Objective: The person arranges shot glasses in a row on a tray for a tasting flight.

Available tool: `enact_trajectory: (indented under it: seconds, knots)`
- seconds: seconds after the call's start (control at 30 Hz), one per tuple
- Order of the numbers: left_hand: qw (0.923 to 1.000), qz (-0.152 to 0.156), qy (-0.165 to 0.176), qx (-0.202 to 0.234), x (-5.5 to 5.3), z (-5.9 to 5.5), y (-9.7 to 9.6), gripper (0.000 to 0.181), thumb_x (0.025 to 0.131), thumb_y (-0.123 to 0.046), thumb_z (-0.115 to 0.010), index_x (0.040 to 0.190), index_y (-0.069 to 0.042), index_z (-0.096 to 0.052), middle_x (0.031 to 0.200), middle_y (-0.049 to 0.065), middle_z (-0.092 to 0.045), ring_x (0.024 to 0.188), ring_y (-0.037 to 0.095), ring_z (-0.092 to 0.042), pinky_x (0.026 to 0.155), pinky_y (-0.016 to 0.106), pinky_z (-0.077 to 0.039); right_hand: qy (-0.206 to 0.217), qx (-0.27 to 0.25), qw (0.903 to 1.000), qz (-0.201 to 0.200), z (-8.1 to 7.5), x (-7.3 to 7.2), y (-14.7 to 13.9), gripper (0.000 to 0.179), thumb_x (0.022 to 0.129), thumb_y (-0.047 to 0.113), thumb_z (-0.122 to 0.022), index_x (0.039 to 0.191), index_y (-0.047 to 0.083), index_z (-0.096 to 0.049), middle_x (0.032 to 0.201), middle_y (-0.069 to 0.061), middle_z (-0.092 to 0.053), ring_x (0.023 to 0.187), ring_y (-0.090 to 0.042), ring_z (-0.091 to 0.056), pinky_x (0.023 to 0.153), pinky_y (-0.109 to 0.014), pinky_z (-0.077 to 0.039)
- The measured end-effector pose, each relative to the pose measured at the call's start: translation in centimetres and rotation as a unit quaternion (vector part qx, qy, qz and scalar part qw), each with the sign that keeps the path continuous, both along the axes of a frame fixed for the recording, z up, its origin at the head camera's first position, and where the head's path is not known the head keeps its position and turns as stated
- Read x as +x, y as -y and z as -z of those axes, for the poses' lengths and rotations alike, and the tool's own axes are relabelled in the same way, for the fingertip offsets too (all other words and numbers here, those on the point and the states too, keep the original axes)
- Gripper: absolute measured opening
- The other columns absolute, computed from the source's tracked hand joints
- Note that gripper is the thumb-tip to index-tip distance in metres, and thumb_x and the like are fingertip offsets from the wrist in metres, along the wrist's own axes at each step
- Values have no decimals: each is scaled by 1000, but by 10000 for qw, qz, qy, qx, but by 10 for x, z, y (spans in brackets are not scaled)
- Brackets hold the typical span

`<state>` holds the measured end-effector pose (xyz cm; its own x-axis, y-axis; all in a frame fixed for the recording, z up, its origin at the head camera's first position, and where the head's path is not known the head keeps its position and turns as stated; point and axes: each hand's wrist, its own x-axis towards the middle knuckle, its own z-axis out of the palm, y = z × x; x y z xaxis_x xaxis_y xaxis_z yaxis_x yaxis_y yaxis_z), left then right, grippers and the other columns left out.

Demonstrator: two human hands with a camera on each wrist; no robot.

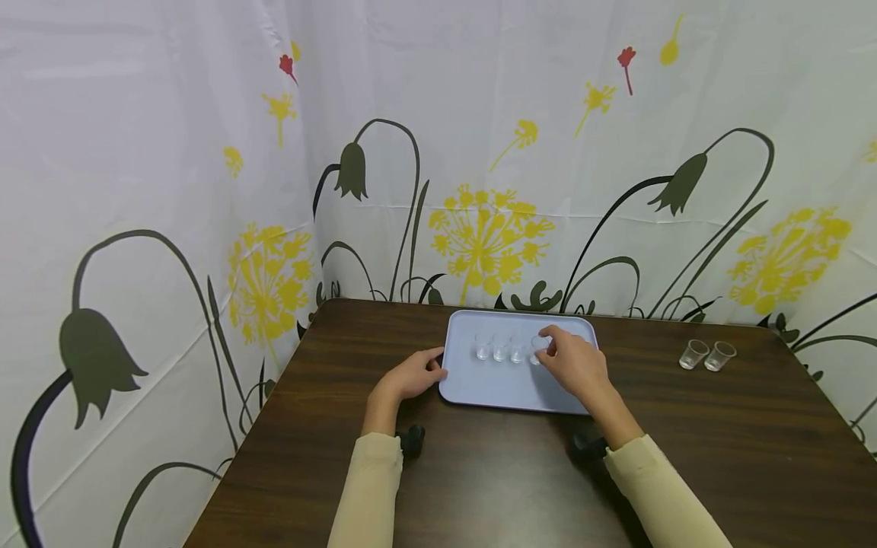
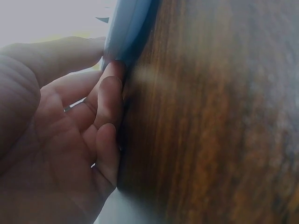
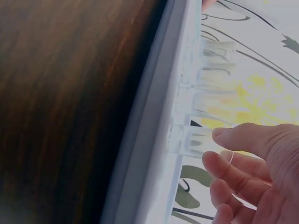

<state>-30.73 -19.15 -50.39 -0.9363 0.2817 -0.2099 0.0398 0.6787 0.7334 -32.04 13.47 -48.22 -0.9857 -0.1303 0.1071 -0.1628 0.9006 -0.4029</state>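
Observation:
A pale blue tray [image 1: 473, 388] lies on the table with a row of several small clear shot glasses [image 1: 499, 353] standing on it. My left hand [image 1: 413, 374] holds the tray's left edge; in the left wrist view its thumb [image 2: 77, 53] lies against the rim and its fingers curl in at the underside. Over the tray, my right hand [image 1: 575, 364] pinches the rightmost shot glass [image 3: 184, 140] near its rim between thumb and fingers. That glass stands upright, its base at the tray surface, in line with the others.
Two more clear shot glasses [image 1: 707, 355] stand side by side on the dark wooden table [image 1: 719, 441], right of the tray. A white curtain [image 1: 438, 91] with printed flowers hangs behind the table and along its left side. Each wrist wears a small black camera.

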Motion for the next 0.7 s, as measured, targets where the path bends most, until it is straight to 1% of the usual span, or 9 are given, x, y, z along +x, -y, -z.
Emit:
enact_trajectory:
  seconds: [0.33, 0.5, 0.6, 0.7]
  knots:
    - [10000, 10, -22, 6, 0, 0, 0, 58, 109, -19, -62, 162, -2, -46, 99, 5, -59, 72, 14, -47, 70, 30, -40, -99, -74, 9999, -109, 3, -1, 1, 41, 98, 32, -77, 135, 16, -70, 97, 0, -80, 76, -19, -68, 60, -37, -47]
    - [10000, -9, -52, -28, 0, -1, 0, 58, 108, -19, -62, 161, -2, -47, 100, 5, -60, 74, 15, -48, 71, 30, -40, 58, -77, 9998, -161, 1, -1, 1, 48, 98, 33, -77, 142, 17, -65, 97, 0, -79, 76, -18, -66, 62, -36, -47]
    - [10000, -7, -40, -27, 0, -1, 0, 58, 108, -19, -62, 161, -2, -47, 99, 5, -59, 74, 15, -48, 71, 30, -40, 155, -67, 9996, -231, -1, 0, -1, 56, 98, 33, -77, 148, 16, -60, 98, 0, -79, 76, -17, -67, 63, -38, -48]
    - [10000, 6, -1, 2, 0, 0, 0, 58, 108, -19, -62, 161, -1, -46, 98, 4, -58, 73, 15, -48, 71, 30, -40, 201, -73, 9995, -234, -3, 1, -5, 58, 97, 32, -77, 150, 16, -58, 99, -1, -80, 78, -18, -68, 66, -44, -49]
